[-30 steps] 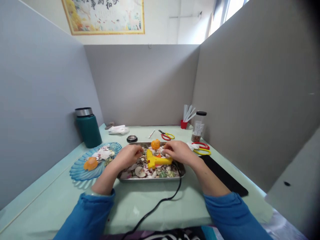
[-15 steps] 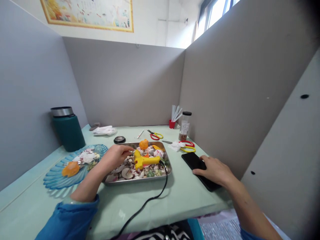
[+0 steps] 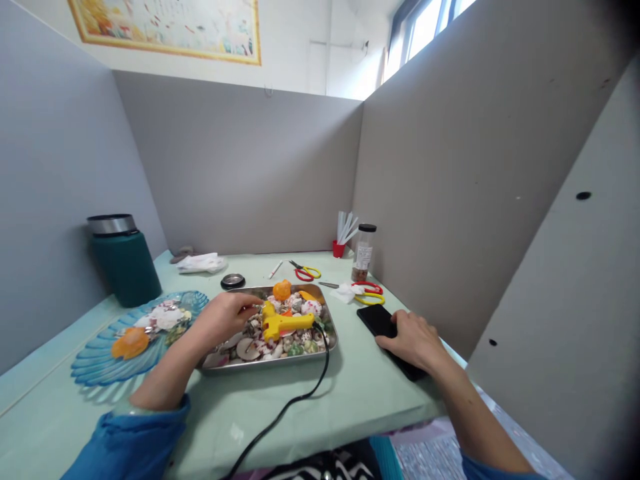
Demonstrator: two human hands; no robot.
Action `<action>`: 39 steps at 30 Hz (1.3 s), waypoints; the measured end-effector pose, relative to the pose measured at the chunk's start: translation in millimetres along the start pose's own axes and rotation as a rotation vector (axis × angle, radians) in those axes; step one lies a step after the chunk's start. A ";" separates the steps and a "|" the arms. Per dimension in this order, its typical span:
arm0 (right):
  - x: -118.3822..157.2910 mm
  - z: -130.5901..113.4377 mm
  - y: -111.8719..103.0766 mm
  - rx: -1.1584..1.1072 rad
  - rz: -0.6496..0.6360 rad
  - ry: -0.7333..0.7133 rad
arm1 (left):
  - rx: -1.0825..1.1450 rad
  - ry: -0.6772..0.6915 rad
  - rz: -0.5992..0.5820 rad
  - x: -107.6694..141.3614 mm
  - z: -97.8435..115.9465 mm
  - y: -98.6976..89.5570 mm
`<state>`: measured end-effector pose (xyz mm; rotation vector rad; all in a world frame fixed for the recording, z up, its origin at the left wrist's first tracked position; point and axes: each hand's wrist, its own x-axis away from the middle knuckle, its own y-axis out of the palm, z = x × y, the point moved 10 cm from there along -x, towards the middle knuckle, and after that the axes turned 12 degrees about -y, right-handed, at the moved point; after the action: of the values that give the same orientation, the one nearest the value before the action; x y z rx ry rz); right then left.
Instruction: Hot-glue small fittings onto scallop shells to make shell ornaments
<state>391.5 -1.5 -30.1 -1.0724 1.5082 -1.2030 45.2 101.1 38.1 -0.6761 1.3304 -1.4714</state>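
My left hand (image 3: 223, 319) is over the left side of a metal tray (image 3: 265, 364) heaped with small seashells (image 3: 247, 348). Its thumb and fingertips are pinched together beside the nozzle end of a yellow hot glue gun (image 3: 287, 323); whatever is between them is too small to make out. The glue gun lies across the shells, its black cord running off the near edge of the table. On the right, my right hand (image 3: 414, 339) grips a black smartphone (image 3: 376, 320) lying flat on the table, thumb at the near side and fingers over the far edge.
At the left stand a blue shell-shaped plate (image 3: 95, 365) bearing shells and a dark green bottle (image 3: 125, 267). Behind the tray lie scissors (image 3: 306, 272) and a round metal lid (image 3: 233, 281). A clear jar (image 3: 363, 257) and a red cup of glue sticks (image 3: 339, 249) are near the right partition (image 3: 425, 200).
The whole view has shifted slightly, so everything appears a little further left. Both hands keep almost the same pose, left over the tray and right on the smartphone.
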 end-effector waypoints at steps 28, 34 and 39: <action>-15.9 -228.8 -11.4 0.001 0.027 -0.822 | 0.180 -0.317 0.037 -12.7 -47.9 -3.9; -24.3 -215.3 -28.3 -0.449 0.050 -0.771 | 0.086 -0.352 0.150 -8.1 -52.2 -25.0; -28.7 -205.4 -41.7 -1.218 0.039 -0.697 | 0.360 -0.419 0.101 -7.5 -59.5 -17.9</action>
<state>201.9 61.8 39.4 -1.9293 1.5932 0.3098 -10.5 129.3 42.4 -0.6260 0.7452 -1.3493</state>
